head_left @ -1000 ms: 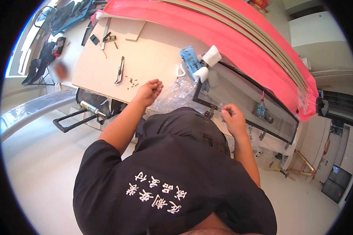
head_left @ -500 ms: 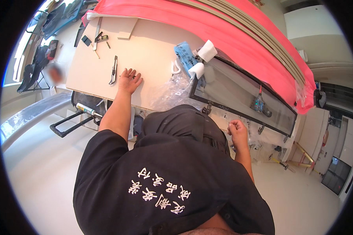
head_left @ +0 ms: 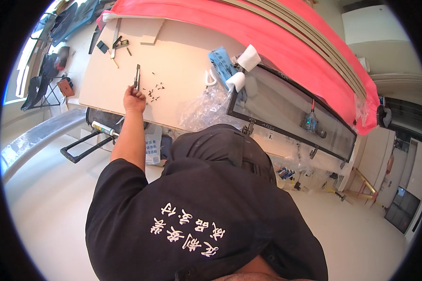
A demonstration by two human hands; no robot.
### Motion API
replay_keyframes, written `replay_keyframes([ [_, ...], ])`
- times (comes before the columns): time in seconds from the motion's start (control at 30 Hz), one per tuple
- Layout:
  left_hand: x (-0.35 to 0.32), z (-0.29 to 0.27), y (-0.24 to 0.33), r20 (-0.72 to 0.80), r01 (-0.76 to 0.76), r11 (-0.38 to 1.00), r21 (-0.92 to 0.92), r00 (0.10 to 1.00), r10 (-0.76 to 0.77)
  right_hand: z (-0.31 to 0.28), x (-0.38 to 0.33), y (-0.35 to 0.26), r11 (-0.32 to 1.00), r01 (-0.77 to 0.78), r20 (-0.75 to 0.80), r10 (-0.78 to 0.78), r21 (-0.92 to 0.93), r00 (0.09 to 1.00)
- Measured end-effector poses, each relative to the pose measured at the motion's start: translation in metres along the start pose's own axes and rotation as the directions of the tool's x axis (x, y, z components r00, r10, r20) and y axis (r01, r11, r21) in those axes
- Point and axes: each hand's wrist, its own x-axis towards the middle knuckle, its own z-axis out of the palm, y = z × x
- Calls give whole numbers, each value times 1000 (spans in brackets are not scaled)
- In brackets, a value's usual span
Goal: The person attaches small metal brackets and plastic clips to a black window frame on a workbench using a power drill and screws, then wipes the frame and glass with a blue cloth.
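Observation:
My left hand (head_left: 134, 99) is closed around the near end of a utility knife (head_left: 137, 76), whose dark-edged, silvery body points away from me over the pale board (head_left: 183, 54). Just right of that hand, several small dark screws (head_left: 154, 97) lie scattered on the board. My right hand is out of view.
At the board's far left lie a combination square (head_left: 119, 43) and a pencil (head_left: 116, 63). A black-framed glass panel (head_left: 286, 98) with hinges rests to the right, a screwdriver-like red-tipped tool (head_left: 312, 117) on it. Crumpled plastic film (head_left: 204, 110) and a blue packet (head_left: 222, 65) sit between.
My left hand has moved left from over the screws and closed on the utility knife, uncovering the screws. My right hand has dropped out of view.

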Motion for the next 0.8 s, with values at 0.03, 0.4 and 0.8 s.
replay_keyframes([
  [0.03,-2,5,-1,-42,-41,998,37,998,42,7,-4,7,998,-17,24,19,-66,1000],
  [0.4,-51,38,-92,-97,-297,826,479,917,386,-154,27,-99,949,-102,-239,177,298,955],
  [0.8,-117,-44,-145,26,-427,489,761,773,634,-323,180,-49,976,215,-594,-157,29,789],
])
